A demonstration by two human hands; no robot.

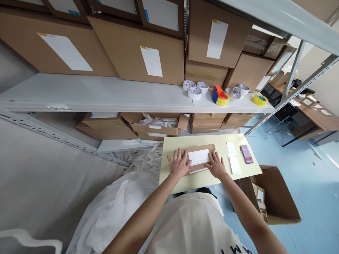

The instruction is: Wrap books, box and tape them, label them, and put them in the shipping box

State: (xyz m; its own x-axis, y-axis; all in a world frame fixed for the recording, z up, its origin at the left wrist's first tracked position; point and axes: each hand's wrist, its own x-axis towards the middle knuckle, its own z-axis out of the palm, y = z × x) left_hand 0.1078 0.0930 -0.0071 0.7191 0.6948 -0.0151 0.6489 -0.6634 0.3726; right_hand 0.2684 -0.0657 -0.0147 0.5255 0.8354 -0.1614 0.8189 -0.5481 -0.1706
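A flat brown cardboard piece (pixel 202 150) lies on a small pale yellow table (pixel 212 180), with a white rectangular item (pixel 198 157) resting on its middle. My left hand (pixel 179 164) lies flat on the cardboard's left end, fingers spread. My right hand (pixel 217 165) presses flat on the right end, fingers stretched out. Neither hand holds anything. To the right on the table lie white paper strips (pixel 234 158) and a blurred purple object (pixel 246 154).
A grey metal shelf (pixel 106 93) carries large brown boxes (pixel 137 53), several tape rolls (pixel 195 90) and a red-blue tape dispenser (pixel 219 95). Lower boxes hold white packing material (pixel 157 122). An open carton (pixel 275 194) stands on the blue floor at right. White plastic sheeting (pixel 113 208) lies at left.
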